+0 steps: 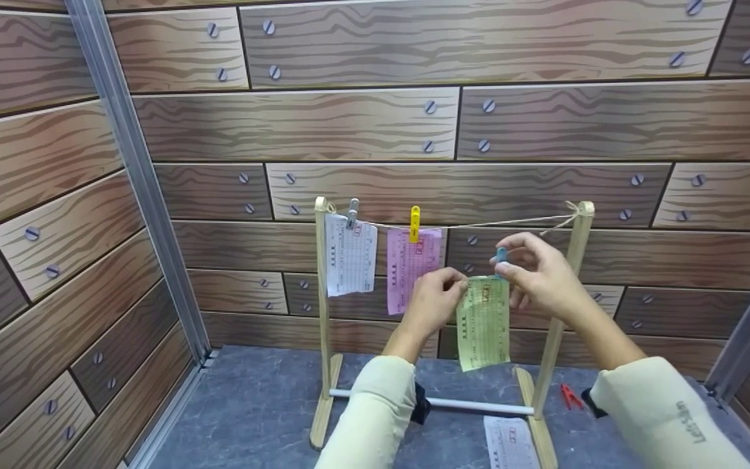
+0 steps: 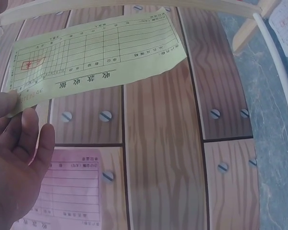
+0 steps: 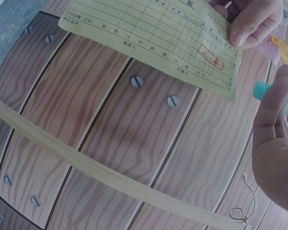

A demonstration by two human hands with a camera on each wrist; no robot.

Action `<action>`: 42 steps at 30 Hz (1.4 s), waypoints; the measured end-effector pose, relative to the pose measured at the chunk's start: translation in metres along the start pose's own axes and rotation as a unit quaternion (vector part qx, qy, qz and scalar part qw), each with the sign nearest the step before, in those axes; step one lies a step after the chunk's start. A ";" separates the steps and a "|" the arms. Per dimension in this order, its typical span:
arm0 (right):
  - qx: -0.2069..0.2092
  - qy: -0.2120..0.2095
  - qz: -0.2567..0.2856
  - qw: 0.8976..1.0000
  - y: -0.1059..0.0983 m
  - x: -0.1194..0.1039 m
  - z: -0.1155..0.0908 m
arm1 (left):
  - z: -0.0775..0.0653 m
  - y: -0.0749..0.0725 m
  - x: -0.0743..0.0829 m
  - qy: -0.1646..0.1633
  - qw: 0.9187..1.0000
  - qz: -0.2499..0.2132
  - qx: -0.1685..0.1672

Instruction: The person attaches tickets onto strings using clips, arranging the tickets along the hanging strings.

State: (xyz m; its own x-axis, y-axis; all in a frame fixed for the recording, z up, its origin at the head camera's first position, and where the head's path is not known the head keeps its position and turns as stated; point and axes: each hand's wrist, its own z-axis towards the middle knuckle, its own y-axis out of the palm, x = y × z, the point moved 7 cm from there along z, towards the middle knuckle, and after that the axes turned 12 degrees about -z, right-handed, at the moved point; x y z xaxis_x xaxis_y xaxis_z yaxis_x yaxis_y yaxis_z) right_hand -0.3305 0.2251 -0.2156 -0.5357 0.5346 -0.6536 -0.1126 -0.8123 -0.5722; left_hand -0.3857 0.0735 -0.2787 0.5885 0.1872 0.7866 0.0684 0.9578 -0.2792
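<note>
My left hand [image 1: 432, 301] pinches the top left corner of a green receipt slip [image 1: 483, 326], which hangs down below the string [image 1: 512, 222]. Just right of that corner, my right hand [image 1: 541, 273] holds a blue clothespin [image 1: 501, 255] between thumb and fingers, above the slip's top edge. In the right wrist view the clothespin [image 3: 262, 91] appears apart from the paper. Left along the string, a yellow clothespin [image 1: 415, 223] holds a pink slip [image 1: 407, 267]. A grey clothespin [image 1: 353, 213] holds a white slip [image 1: 351, 257] near the left post.
The string is tied between two wooden posts [image 1: 323, 312] joined low down by a white bar [image 1: 479, 406]. On the grey tabletop [image 1: 245, 404] lie a red clothespin [image 1: 570, 396] and another white slip [image 1: 510, 444]. A wood-patterned wall [image 1: 362, 124] stands behind.
</note>
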 end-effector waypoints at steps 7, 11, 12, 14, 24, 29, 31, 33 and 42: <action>-0.003 -0.001 0.008 1.000 -0.001 -0.007 0.002 | 0.004 -0.002 0.006 -0.002 1.000 -0.007 0.003; -0.004 0.007 0.004 1.000 -0.001 -0.008 0.003 | 0.006 -0.003 0.010 -0.002 1.000 -0.005 0.001; -0.004 0.008 0.002 1.000 -0.001 -0.009 0.004 | 0.007 -0.003 0.010 0.000 1.000 -0.004 0.003; -0.004 0.011 0.002 1.000 -0.001 -0.009 0.004 | 0.008 -0.004 0.012 0.003 1.000 0.001 0.008; -0.009 0.007 0.004 1.000 -0.001 -0.011 0.007 | 0.014 -0.009 0.015 0.017 0.999 0.026 0.030; -0.008 0.009 0.004 1.000 -0.003 -0.013 0.009 | 0.016 -0.011 0.019 0.017 0.999 0.030 0.029; -0.008 0.014 0.004 1.000 -0.003 -0.013 0.010 | 0.017 -0.012 0.020 0.015 0.999 0.031 0.029; -0.008 0.017 0.007 1.000 -0.003 -0.014 0.010 | 0.018 -0.012 0.021 0.014 0.999 0.031 0.031; -0.008 0.008 0.012 1.000 -0.004 -0.020 0.013 | 0.021 -0.015 0.028 0.030 0.998 0.034 0.042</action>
State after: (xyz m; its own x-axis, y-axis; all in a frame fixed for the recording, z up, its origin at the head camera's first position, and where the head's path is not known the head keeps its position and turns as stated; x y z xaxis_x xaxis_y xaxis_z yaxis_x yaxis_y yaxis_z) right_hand -0.3303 0.2144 -0.1936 -0.5239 0.5187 -0.6756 -0.0858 -0.8213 -0.5641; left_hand -0.3870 0.0691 -0.2408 0.6367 0.2410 0.7325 -0.0389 0.9587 -0.2816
